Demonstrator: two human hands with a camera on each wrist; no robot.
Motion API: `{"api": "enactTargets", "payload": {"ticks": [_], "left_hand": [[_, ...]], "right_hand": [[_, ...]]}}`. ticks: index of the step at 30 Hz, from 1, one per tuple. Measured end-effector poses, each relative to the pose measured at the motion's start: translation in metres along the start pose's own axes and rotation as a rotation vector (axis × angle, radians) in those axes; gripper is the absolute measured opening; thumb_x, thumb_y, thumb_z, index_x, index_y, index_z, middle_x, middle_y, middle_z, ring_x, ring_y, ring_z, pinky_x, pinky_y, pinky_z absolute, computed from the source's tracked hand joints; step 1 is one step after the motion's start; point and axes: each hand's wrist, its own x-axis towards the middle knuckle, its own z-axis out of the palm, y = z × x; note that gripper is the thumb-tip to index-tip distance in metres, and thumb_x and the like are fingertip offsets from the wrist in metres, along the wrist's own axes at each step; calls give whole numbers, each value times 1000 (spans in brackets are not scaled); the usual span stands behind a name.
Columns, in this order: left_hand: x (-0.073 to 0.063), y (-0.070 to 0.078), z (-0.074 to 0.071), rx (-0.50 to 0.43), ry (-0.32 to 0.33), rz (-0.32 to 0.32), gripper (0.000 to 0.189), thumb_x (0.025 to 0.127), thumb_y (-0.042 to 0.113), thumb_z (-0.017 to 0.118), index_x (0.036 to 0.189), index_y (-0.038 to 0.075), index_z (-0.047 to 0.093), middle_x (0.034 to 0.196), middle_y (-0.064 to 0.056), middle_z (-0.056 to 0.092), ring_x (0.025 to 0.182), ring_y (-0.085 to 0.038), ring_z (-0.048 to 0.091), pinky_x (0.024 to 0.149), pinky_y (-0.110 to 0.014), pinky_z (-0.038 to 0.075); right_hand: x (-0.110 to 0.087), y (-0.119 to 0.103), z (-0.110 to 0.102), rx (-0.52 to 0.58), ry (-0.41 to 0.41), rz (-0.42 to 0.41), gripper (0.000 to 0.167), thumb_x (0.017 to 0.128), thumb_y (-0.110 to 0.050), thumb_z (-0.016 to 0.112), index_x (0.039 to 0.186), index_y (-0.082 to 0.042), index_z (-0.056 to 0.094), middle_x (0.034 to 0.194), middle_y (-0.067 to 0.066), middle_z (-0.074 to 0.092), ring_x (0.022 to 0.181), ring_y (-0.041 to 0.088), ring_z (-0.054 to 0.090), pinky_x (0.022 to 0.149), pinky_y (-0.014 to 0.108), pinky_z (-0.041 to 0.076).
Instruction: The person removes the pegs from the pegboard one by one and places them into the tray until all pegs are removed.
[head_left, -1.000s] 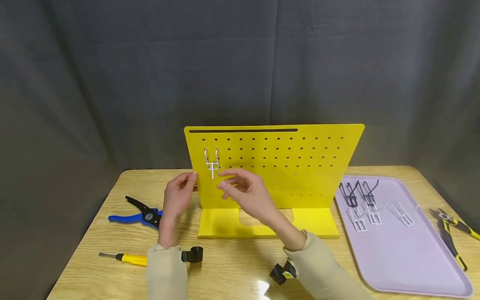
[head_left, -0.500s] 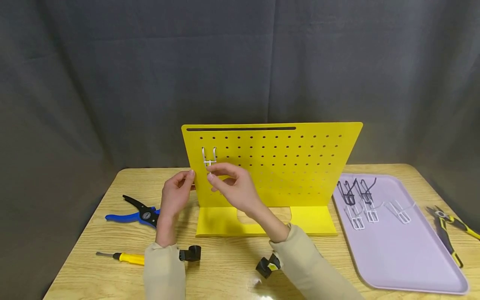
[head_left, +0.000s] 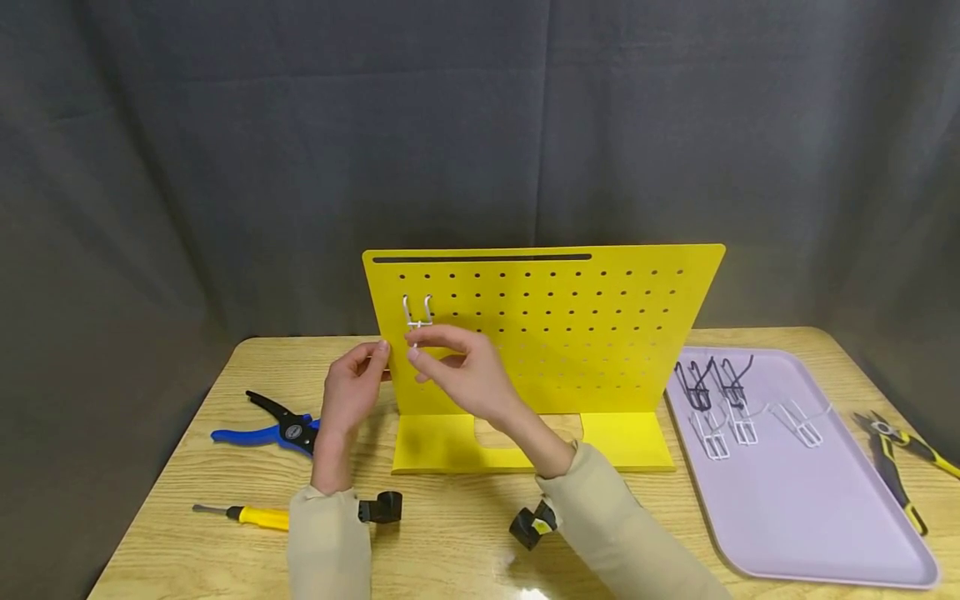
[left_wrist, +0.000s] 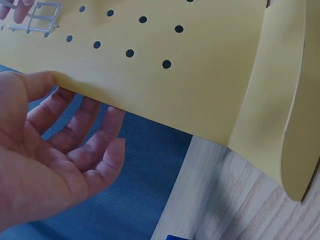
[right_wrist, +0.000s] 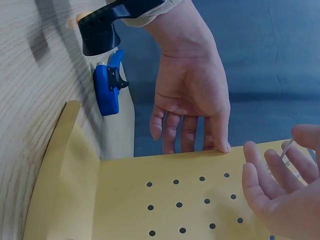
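A yellow pegboard (head_left: 600, 367) stands upright on its folded base. At its upper left hangs a white wire hook (head_left: 418, 324), its two top ends in the holes. My right hand (head_left: 474, 375) pinches the hook's front prong between thumb and index finger, also visible in the right wrist view, where the prong (right_wrist: 286, 148) shows as a thin white wire. My left hand (head_left: 354, 387) grips the board's left edge, thumb on the front face, fingers behind, as the left wrist view shows. The lower part of the hook is hidden by my right fingers in the head view.
On the right, a lilac tray (head_left: 817, 517) holds several black and white wire hooks (head_left: 798, 425). Yellow-and-black pliers (head_left: 892, 467) lie beyond it. Blue-handled pliers (head_left: 258, 435) and a yellow screwdriver (head_left: 258, 517) lie on the left. A dark curtain (head_left: 480, 125) hangs behind.
My right hand has moved left to the hook and taken its prong between thumb and index finger. My left hand keeps its grip on the board's edge. The head view has shifted slightly.
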Motion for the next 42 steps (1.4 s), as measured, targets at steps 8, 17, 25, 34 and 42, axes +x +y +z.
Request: {"api": "enactTargets", "payload": {"ticks": [8,17,25,34,42], "left_hand": [[0,-2,0,5,5,19,36,100,28,52,114,-3,65,109,-21,64,97,-28,62,88,-39,51],[1,-1,0,12,18,32,35,100,27,53,112,-3,66,105,-20,65,94,-24,62,87,-39,51],[1,-1,1,33,4,8,39,100,32,52,115,0,66,109,-19,65,99,-27,61,89,-39,50],[-1,-2,0,25,4,-3,38,100,31,51,116,0,65,110,-19,63,100,-28,60,89,-37,50],[-2,-1,1,23,-5,-3,40,100,33,51,117,0,64,111,-20,62,102,-32,59,94,-46,46]], "right_hand": [[-3,-8,0,-33,-37,4,22,94,-11,62,111,3,66,109,14,67,73,21,68,71,36,55],[-8,-21,-1,64,-58,-35,18,93,-4,61,108,5,66,104,21,66,75,32,67,75,43,55],[-18,-26,-10,135,-66,-18,17,93,-2,61,106,7,66,99,17,68,78,32,67,78,39,55],[-38,-16,-24,117,-67,8,17,93,-4,61,106,6,67,101,22,66,79,28,68,75,37,56],[-66,-11,-45,104,-70,49,20,95,-10,61,108,4,66,105,21,67,79,24,68,73,34,55]]}}
